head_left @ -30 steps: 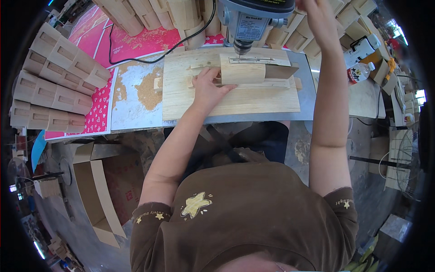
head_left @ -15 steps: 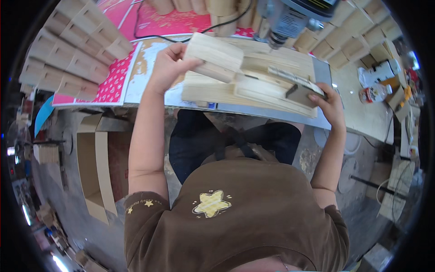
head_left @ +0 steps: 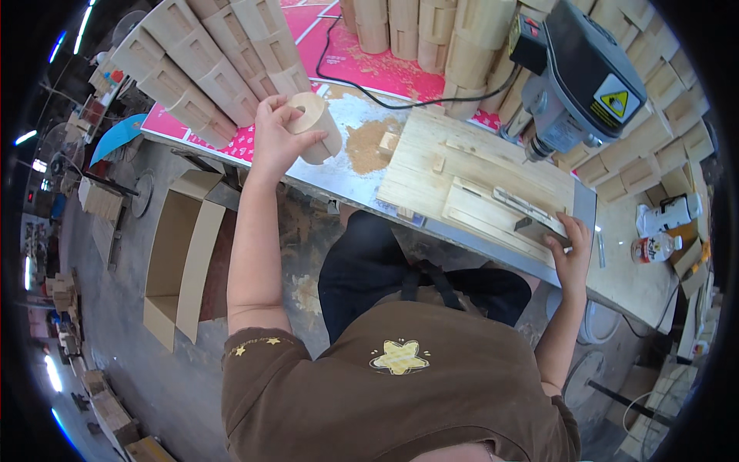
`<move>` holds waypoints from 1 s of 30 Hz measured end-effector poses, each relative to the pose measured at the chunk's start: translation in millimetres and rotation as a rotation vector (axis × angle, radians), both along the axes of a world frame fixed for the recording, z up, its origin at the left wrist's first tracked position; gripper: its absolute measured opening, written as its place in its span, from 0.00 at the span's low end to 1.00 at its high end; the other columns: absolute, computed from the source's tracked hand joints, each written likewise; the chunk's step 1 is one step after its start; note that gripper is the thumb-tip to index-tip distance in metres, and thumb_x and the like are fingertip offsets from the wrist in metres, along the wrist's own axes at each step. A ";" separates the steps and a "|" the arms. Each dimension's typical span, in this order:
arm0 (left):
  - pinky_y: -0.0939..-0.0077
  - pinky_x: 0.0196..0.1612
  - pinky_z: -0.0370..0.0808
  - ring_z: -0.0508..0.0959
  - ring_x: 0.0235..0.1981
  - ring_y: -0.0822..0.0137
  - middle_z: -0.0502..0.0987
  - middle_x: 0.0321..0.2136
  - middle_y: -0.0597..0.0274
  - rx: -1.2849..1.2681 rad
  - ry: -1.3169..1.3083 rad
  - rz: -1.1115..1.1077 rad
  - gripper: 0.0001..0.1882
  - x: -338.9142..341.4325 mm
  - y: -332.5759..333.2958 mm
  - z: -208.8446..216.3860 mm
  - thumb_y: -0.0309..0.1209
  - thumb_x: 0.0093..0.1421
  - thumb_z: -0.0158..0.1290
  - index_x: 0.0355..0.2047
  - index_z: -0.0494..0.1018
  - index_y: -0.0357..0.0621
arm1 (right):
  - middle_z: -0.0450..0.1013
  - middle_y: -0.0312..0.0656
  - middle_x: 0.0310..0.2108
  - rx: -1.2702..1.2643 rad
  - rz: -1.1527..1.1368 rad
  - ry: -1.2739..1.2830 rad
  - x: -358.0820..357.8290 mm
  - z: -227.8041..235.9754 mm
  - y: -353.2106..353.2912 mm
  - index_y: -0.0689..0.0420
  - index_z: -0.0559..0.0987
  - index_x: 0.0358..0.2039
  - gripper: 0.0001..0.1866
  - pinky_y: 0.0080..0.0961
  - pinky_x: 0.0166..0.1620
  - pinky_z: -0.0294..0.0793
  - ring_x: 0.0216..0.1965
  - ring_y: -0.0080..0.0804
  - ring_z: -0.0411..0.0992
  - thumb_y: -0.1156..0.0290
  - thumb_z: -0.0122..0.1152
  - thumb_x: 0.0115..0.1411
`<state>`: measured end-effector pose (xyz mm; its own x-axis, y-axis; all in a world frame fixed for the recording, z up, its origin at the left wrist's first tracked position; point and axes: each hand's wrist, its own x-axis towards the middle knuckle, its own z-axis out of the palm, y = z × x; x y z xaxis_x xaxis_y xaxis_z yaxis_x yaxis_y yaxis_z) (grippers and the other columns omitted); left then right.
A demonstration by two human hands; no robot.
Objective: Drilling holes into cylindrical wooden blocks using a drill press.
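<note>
A pale wooden cylinder (head_left: pixel 322 129) stands upright in the grip of my left hand (head_left: pixel 275 140), thumb on the near side and fingers at the top. It is at the left part of the bench, beside the stacks of similar blocks. My right hand (head_left: pixel 571 248) is closed on the end of a grey metal clamp-like piece (head_left: pixel 531 212) at the right end of a wooden jig (head_left: pixel 477 204). That jig lies on a wide wooden board (head_left: pixel 439 146). Nothing sits in the jig's left part. A drill press (head_left: pixel 585 85) hangs over the board's far right side.
Tall stacks of wooden blocks (head_left: pixel 204 65) line the back and left of the bench. Sawdust (head_left: pixel 369 146) lies left of the board. A black cable (head_left: pixel 385 102) crosses behind it. A plastic bottle (head_left: pixel 654 248) stands at the right. An open cardboard box (head_left: pixel 188 269) is on the floor.
My left hand has carried the wooden cylinder away from the jig to the left and turned it upright. My right hand stays on the metal piece. The view has swung leftward.
</note>
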<state>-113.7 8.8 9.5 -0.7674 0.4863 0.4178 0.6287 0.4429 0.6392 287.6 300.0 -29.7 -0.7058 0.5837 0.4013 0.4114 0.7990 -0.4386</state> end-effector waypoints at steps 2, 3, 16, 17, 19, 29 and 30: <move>0.68 0.51 0.68 0.67 0.50 0.56 0.64 0.48 0.51 -0.031 0.052 0.077 0.25 -10.5 -10.2 -15.4 0.32 0.33 0.70 0.29 0.73 0.31 | 0.69 0.45 0.40 0.093 -0.008 0.031 -5.8 15.2 -16.1 0.56 0.74 0.45 0.25 0.33 0.47 0.64 0.45 0.44 0.64 0.77 0.66 0.42; 0.71 0.51 0.68 0.67 0.50 0.58 0.64 0.48 0.52 -0.067 0.092 0.142 0.24 -16.5 -14.2 -23.7 0.32 0.35 0.70 0.30 0.72 0.30 | 0.69 0.45 0.41 0.180 -0.031 0.052 -10.0 25.0 -24.7 0.55 0.74 0.46 0.27 0.34 0.47 0.63 0.46 0.44 0.63 0.77 0.66 0.42; 0.62 0.53 0.63 0.62 0.51 0.49 0.63 0.48 0.51 0.061 0.259 0.422 0.25 -89.6 -15.2 -83.4 0.31 0.37 0.68 0.35 0.73 0.32 | 0.68 0.47 0.37 0.078 0.690 0.234 -223.1 89.8 -109.9 0.60 0.74 0.40 0.18 0.35 0.44 0.65 0.41 0.45 0.65 0.75 0.64 0.46; 0.64 0.52 0.64 0.64 0.50 0.51 0.63 0.48 0.50 0.032 0.315 0.437 0.27 -99.1 -16.9 -87.2 0.33 0.37 0.68 0.37 0.73 0.32 | 0.68 0.47 0.37 0.078 0.743 0.243 -249.9 87.3 -110.7 0.60 0.74 0.40 0.17 0.35 0.44 0.65 0.41 0.45 0.65 0.74 0.64 0.47; 0.64 0.52 0.65 0.65 0.49 0.50 0.64 0.47 0.50 0.005 0.298 0.402 0.26 -110.6 -14.1 -81.8 0.34 0.38 0.67 0.36 0.73 0.33 | 0.69 0.48 0.36 0.010 0.748 0.204 -305.9 81.8 -110.7 0.60 0.74 0.41 0.18 0.35 0.45 0.66 0.41 0.45 0.66 0.71 0.63 0.48; 0.66 0.44 0.71 0.74 0.41 0.52 0.74 0.37 0.50 0.185 0.580 0.143 0.23 -132.4 1.7 90.6 0.38 0.45 0.64 0.37 0.71 0.37 | 0.62 0.58 0.53 -0.502 0.439 0.045 -544.4 -49.7 -112.2 0.66 0.56 0.57 0.56 0.39 0.56 0.62 0.56 0.51 0.61 0.54 0.77 0.32; 0.67 0.44 0.71 0.74 0.42 0.52 0.74 0.37 0.51 0.191 0.741 0.102 0.22 -143.5 9.2 116.8 0.39 0.46 0.63 0.37 0.72 0.37 | 0.58 0.59 0.56 -0.538 0.408 0.106 -553.3 -64.2 -125.9 0.65 0.51 0.60 0.60 0.40 0.58 0.60 0.58 0.53 0.58 0.54 0.77 0.31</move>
<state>-257.2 18.0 126.3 -0.2913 0.2963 0.9096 0.8845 0.4458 0.1380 -265.7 174.1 -93.9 -0.8848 0.4165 0.2092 0.0562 0.5408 -0.8392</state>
